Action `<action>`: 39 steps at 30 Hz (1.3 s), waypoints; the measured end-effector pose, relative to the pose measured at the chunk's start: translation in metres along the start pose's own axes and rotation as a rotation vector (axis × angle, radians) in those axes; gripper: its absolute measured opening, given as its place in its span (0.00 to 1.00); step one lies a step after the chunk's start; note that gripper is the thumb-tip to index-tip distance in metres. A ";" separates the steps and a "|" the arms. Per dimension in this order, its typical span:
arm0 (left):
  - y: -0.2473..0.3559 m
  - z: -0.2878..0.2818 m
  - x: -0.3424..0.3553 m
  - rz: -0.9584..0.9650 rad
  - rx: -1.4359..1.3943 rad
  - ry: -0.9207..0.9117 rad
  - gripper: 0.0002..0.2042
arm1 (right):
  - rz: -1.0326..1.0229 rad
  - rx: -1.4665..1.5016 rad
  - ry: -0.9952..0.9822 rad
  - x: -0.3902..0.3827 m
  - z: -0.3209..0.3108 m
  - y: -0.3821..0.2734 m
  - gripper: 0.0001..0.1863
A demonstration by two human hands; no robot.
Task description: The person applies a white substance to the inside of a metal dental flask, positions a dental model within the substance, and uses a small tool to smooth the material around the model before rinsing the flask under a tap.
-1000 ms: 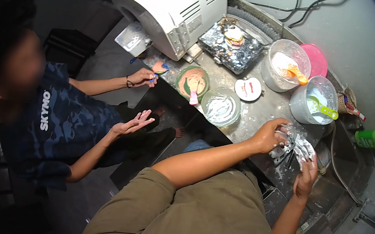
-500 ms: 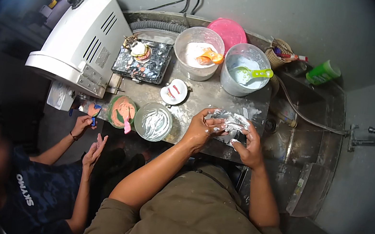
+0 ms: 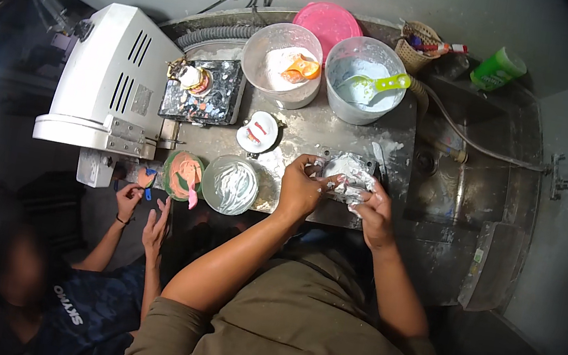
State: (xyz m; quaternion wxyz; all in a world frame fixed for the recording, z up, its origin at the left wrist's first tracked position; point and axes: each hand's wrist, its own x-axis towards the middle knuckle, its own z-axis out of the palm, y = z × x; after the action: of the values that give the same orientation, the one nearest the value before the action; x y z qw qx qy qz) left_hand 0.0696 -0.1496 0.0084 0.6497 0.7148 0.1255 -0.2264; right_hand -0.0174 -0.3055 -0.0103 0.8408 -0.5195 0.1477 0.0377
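Observation:
Both hands grip a dark metal flask or mould (image 3: pixel 345 179), heavily smeared with white paste, on the steel counter. My left hand (image 3: pixel 302 191) has its fingers curled on the left side and its thumb in the paste. My right hand (image 3: pixel 377 217) is closed round the lower right side, with paste on the fingertips. To their left stand a clear bowl streaked with white paste (image 3: pixel 230 185) and a green bowl of pink paste (image 3: pixel 183 172) with a pink-handled tool. A small white dish (image 3: pixel 255 131) with red strips sits above.
Two tubs (image 3: pixel 278 66) (image 3: pixel 366 72) hold powder and scoops. A white machine (image 3: pixel 102 69), dark tray (image 3: pixel 198 106), pink lid (image 3: pixel 328 22), basket (image 3: pixel 412 46) and green bottle (image 3: pixel 498 70) surround them. The sink (image 3: pixel 475 199) is right. A co-worker's hands (image 3: pixel 155 228) are lower left.
My view has swung, so the counter lies squarer and further left. My fingers have shifted on the paste-covered piece. The co-worker's hands still sit at the counter's left edge.

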 end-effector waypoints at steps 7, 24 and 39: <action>0.013 -0.011 0.002 0.150 0.284 -0.072 0.22 | -0.093 -0.208 0.170 -0.015 -0.012 -0.022 0.32; -0.013 -0.007 0.019 1.010 1.062 -0.607 0.40 | -0.097 -1.678 0.056 -0.033 0.028 0.002 0.53; -0.003 -0.017 0.019 0.724 0.632 -0.492 0.39 | -0.066 -1.016 0.231 -0.037 0.018 0.013 0.49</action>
State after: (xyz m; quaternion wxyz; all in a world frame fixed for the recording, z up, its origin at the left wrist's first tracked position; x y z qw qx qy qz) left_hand 0.0879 -0.1352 -0.0024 0.4496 0.7989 -0.3591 -0.1753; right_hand -0.0521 -0.2803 -0.0027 0.4615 -0.8672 0.1860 0.0207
